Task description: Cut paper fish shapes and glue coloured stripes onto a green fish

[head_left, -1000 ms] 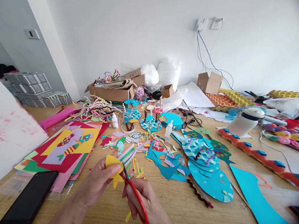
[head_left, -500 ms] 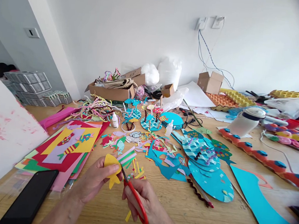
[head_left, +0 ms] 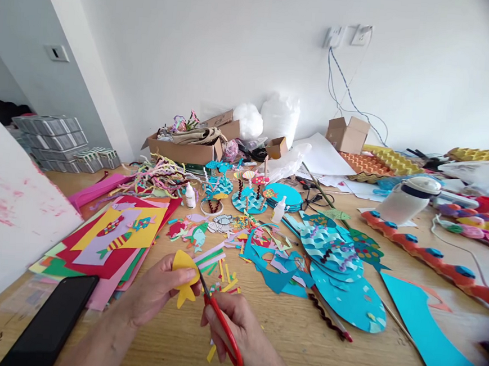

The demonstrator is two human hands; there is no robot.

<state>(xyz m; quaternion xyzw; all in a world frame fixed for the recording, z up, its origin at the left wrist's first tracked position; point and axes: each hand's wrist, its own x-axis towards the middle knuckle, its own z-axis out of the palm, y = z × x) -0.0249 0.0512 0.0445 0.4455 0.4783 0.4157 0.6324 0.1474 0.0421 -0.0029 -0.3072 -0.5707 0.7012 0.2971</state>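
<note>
Between the thumb and fingers of my left hand is a yellow paper fish, its forked tail pointing down. My right hand grips red-handled scissors, whose dark blades meet the right edge of the fish. Fingers hide part of the blades and the cutting point. Beyond my hands lie thin paper strips in green, lilac and yellow, and several cut paper fish.
Coloured paper sheets and a black phone lie to the left. Glue bottles stand behind the scraps. Blue paper ovals and a tilted white-lidded bottle are at right. A cardboard box sits by the wall.
My hands, the yellow fish and the scissors keep nearly the same pose. The whole view has shifted slightly, so the table things appear a little further right.
</note>
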